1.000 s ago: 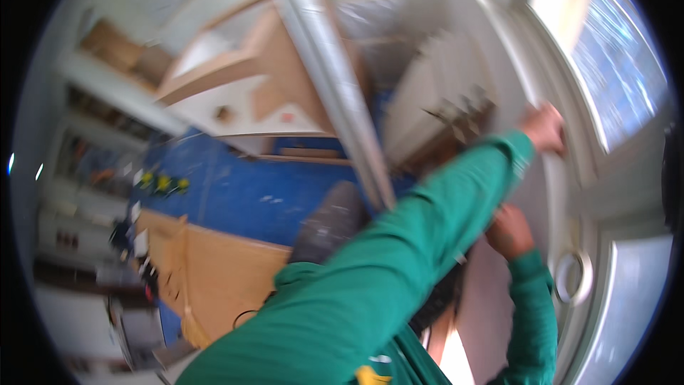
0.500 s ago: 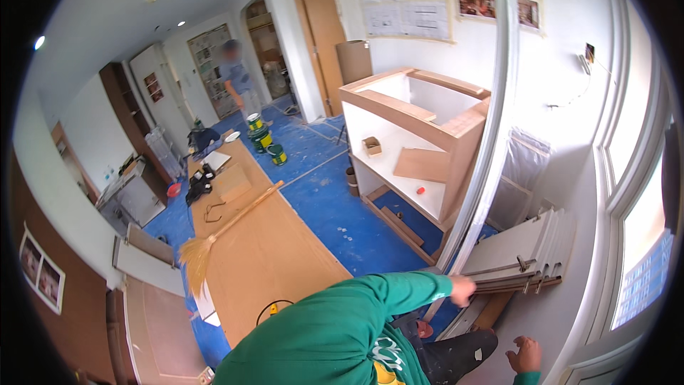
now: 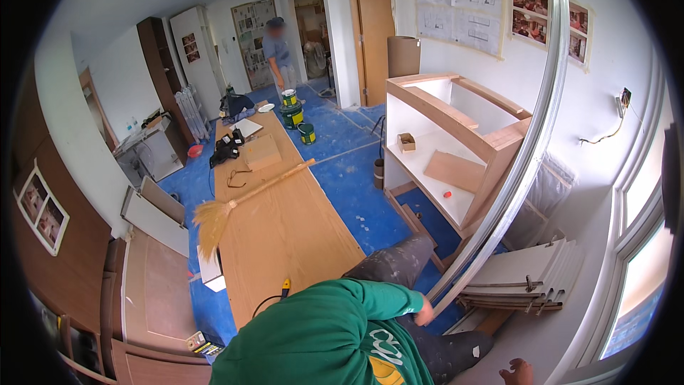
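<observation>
We are down beside the silver post (image 3: 529, 160)
Our left hand (image 3: 425, 311) is near its lower end, and we cannot tell whether it grips anything; our right hand (image 3: 518, 372) is loose, fingers parted, nearer us than the stacked white panels (image 3: 509, 269)

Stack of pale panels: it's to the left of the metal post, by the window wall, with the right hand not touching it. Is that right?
Not quite: the head view shows the stack of pale panels to the right of the metal post. It is by the window wall, with the right hand not touching it.
</observation>
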A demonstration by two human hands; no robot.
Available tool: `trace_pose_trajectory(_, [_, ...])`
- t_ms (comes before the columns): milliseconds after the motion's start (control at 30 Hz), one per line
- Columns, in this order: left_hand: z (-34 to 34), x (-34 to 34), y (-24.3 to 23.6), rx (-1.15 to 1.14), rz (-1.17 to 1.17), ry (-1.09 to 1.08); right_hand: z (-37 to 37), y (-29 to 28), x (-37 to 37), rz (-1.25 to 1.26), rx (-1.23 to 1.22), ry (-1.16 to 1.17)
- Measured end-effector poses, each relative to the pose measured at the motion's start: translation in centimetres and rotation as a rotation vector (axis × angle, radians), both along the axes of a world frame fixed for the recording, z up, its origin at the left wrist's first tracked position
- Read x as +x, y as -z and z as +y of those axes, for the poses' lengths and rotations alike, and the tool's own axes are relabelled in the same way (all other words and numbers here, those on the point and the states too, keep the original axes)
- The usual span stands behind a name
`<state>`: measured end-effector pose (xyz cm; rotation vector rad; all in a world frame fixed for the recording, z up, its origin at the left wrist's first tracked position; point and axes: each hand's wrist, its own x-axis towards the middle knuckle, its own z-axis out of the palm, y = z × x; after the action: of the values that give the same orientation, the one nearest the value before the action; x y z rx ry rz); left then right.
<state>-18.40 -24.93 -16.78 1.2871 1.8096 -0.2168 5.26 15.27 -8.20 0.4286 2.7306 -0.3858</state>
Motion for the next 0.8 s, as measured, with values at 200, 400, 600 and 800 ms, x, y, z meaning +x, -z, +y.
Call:
trace_pose_trajectory(200, [-3.5,-1.6,10.3,0.037,-0.068,-0.075,-1.4,-0.6,-0.4,-0.026,0.035,-0.016])
trace_pose_trajectory(400, [-4.0,-0.5,9.4,-0.053,-0.017,0.077,-2.7,-1.7,-0.4,-0.052,0.01,0.008])
trace_pose_trajectory(600, [-3.9,1.1,7.3,0.008,0.012,-0.136,-3.1,-2.5,-0.4,-0.088,0.03,0.014])
trace_pose_trajectory(800, [-3.9,1.7,5.2,0.05,-0.004,-0.235,-3.1,-2.7,-0.3,-0.098,0.052,-0.03])
